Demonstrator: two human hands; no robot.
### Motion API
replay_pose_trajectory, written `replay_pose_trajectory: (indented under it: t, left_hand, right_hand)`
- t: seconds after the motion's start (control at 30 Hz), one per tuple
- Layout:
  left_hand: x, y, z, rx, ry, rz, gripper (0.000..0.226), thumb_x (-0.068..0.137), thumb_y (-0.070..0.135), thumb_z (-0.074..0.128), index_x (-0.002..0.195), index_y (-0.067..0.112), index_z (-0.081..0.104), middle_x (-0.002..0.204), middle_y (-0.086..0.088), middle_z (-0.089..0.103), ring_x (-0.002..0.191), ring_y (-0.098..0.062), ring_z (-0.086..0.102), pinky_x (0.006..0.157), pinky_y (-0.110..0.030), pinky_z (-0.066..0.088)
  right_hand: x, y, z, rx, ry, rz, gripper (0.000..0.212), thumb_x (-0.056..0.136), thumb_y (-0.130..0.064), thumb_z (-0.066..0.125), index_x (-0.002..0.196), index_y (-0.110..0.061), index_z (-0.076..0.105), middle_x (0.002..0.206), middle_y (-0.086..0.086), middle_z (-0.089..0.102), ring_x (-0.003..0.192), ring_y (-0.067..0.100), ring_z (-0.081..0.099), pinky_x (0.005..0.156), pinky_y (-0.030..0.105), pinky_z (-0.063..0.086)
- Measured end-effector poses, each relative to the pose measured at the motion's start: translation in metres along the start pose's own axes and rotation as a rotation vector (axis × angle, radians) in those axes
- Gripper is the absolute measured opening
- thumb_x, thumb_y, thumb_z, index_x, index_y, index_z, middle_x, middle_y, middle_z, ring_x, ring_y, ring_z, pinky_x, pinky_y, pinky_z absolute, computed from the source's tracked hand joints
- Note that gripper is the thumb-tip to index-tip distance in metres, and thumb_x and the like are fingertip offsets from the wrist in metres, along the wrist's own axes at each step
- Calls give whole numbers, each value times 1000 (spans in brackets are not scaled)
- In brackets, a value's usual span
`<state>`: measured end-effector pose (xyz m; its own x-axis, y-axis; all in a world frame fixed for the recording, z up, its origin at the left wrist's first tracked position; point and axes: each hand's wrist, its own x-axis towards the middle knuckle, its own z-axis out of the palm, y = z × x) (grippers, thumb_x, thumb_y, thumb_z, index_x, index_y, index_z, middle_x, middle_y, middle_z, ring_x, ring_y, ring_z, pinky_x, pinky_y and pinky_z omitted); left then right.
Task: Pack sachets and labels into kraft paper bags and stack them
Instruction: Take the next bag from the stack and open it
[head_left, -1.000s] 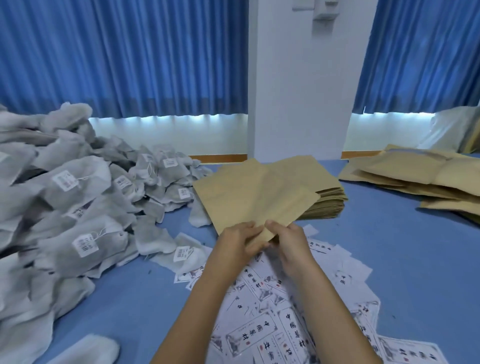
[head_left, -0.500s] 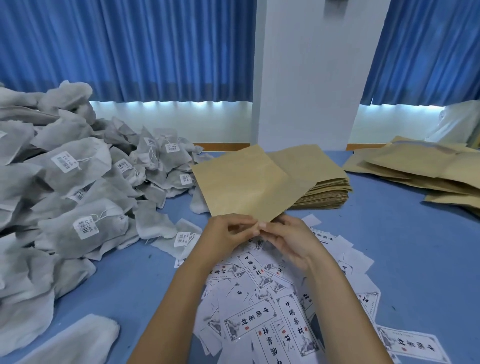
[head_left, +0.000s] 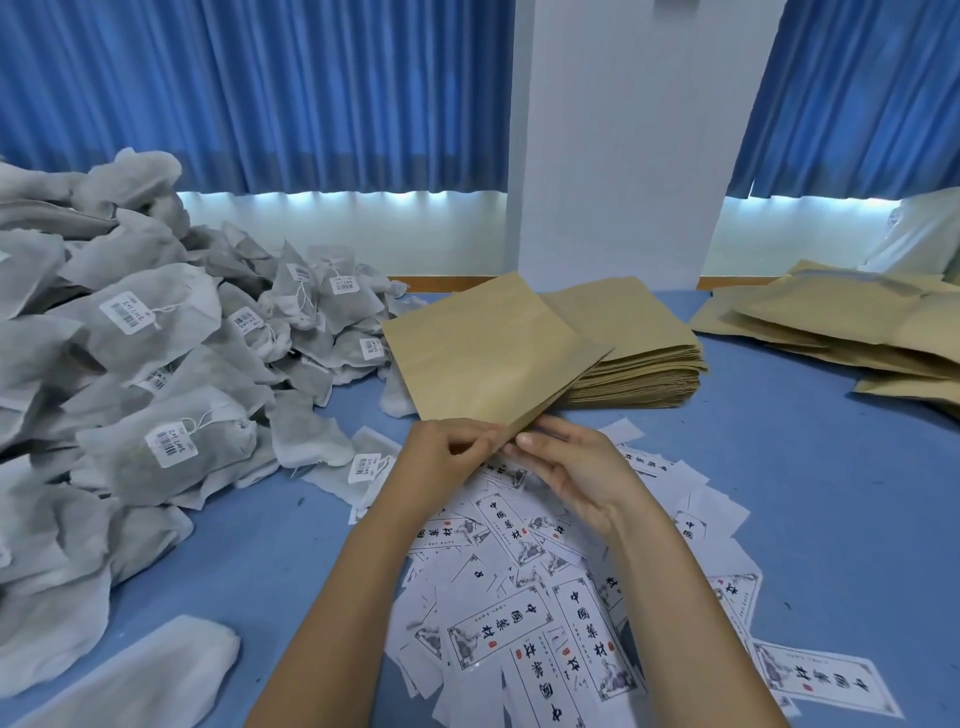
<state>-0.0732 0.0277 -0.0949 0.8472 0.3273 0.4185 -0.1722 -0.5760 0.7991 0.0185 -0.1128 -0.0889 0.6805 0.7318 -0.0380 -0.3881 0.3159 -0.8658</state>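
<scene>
Blue tabletop (head_left: 805, 493) under everything, and nearest us a loose scatter of white printed labels (head_left: 524, 623) is fanned out beneath both forearms. Just past them the hands meet. The left hand (head_left: 447, 452) has its fingers curled onto the near corner of a kraft paper bag (head_left: 488, 353), and the right hand (head_left: 576, 467) pinches that same corner from the other side, thumb on top (the two hands almost touch here). The bag is flat, plain tan and unprinted, smooth apart from a faint crease. It is held tilted up off the table, spreading away from the fingers, and its far side overlaps the neat stack of empty bags (head_left: 639, 364) behind it. Out left, a big heap of grey mesh sachets (head_left: 145, 332), many with a barcode tag on a string. Far right, a looser pile of tan bags (head_left: 831, 322) lies overlapped. Beyond stand a white pillar (head_left: 623, 140) and blue curtains (head_left: 260, 88).
</scene>
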Motion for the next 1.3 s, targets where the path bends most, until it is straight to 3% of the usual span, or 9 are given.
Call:
replay_pose_trajectory:
  t: [0.07,0.2,0.47,0.6,0.77,0.9,0.97,1.1,1.3]
  left_hand:
    - [0,1,3,8,14,36,16,90,10,63,93,14,78,98,10,73,66,15,58,63,-2,40]
    - [2,-1,2,-61,-32,-49,15,86,19,68,98,20,77,103,15,71,98,5,63,84,-9,45]
    - [3,1,-4,-191,-25,-161,16,85,22,69,99,21,76,106,16,70,101,2,62,88,-11,46]
    - [1,5,1,15,83,-34,17,88,10,63,94,16,77,97,10,72,89,-4,65,81,-20,50]
    - [1,9,26,418,107,97,27,81,12,70,107,6,69,100,-7,65,92,-21,62,80,-31,48]
    - [1,13,31,474,213,115,18,84,8,66,100,-1,69,92,-14,67,85,-30,63,75,-42,50]
    - [-1,16,31,493,260,115,12,84,4,63,92,-3,69,84,-16,67,77,-32,63,68,-44,50]
    - [-2,18,33,449,376,20,8,83,7,63,79,0,66,75,-11,64,72,-26,57,64,-37,45]
    - [-4,19,34,305,455,-101,13,83,12,63,73,4,66,68,-2,63,64,-17,54,57,-20,36]
  right_hand:
    - [0,0,0,13,15,-15,21,86,12,56,105,6,64,106,21,70,102,28,68,84,28,57]
    - [-3,-4,-1,33,-8,-25,23,80,4,64,102,5,66,106,20,70,101,26,69,77,24,56]
    - [-3,-6,0,58,-37,-27,23,83,8,58,106,6,64,108,19,70,101,24,69,78,25,56]
    - [-3,-6,3,-13,-38,-20,23,87,13,51,107,9,62,107,21,69,102,27,67,86,29,56]
    - [0,8,18,-160,230,-92,17,81,14,50,88,5,64,78,13,66,76,21,62,69,24,53]
    - [6,17,20,-316,355,-159,15,90,4,50,90,17,59,74,16,55,72,26,47,71,36,43]
    - [6,20,22,-407,368,-180,18,93,2,50,85,12,63,74,16,59,72,25,51,77,40,46]
    - [7,23,25,-435,355,-191,19,93,0,52,82,0,68,81,16,71,70,16,67,75,29,53]
    - [3,21,27,-434,354,-190,18,91,0,55,80,-1,69,80,13,71,75,20,68,77,28,55]
